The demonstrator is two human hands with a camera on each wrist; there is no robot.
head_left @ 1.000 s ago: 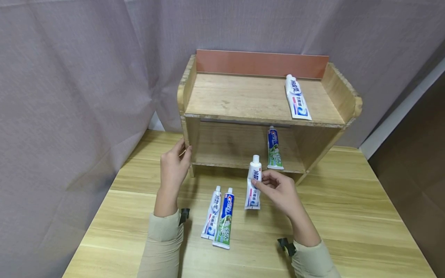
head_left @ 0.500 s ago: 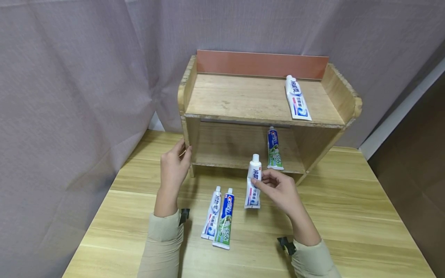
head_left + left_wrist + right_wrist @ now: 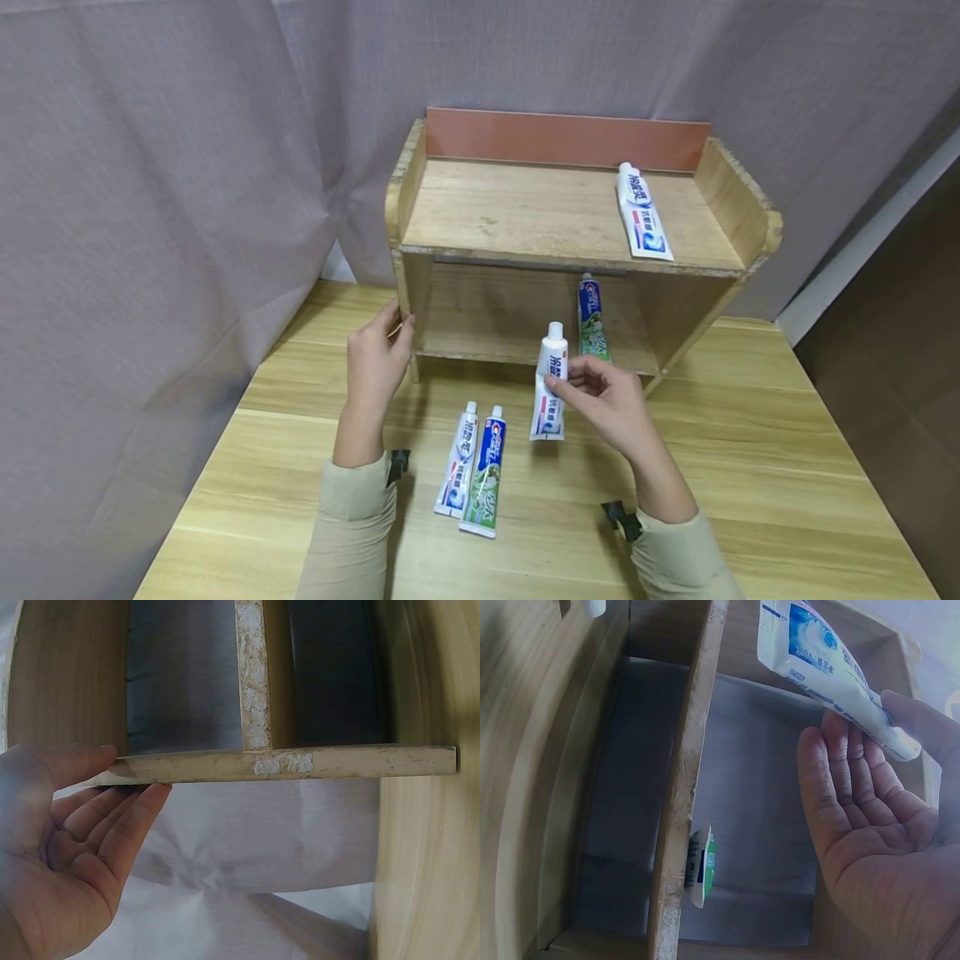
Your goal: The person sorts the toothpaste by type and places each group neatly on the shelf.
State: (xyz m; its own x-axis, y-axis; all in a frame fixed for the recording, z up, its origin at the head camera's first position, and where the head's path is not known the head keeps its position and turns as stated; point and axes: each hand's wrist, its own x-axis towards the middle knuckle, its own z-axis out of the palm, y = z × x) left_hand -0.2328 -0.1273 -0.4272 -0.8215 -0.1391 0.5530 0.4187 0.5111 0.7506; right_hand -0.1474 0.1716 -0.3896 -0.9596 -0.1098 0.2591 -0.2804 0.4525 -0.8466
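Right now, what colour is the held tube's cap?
The cap is white, clearest in the head view.

Shelf unit [image 3: 738, 196] stands near counter's [image 3: 750, 433] rear edge. Upper board [image 3: 517, 208], right end: Lengsuanling toothpaste [image 3: 643, 212]. Lower board [image 3: 480, 329], right half: Crest toothpaste [image 3: 591, 312]. Before the unit, side by side: second Lengsuanling tube [image 3: 460, 458] left, second Crest tube [image 3: 486, 475] right.

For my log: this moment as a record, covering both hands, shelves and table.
Left hand: pinches the side panel of the wooden rack
Right hand: holds a white toothpaste tube
Top shelf: second white tube, toward the right end
Lower shelf: blue-green tube, right of centre
Table: third white tube and another blue-green tube, side by side
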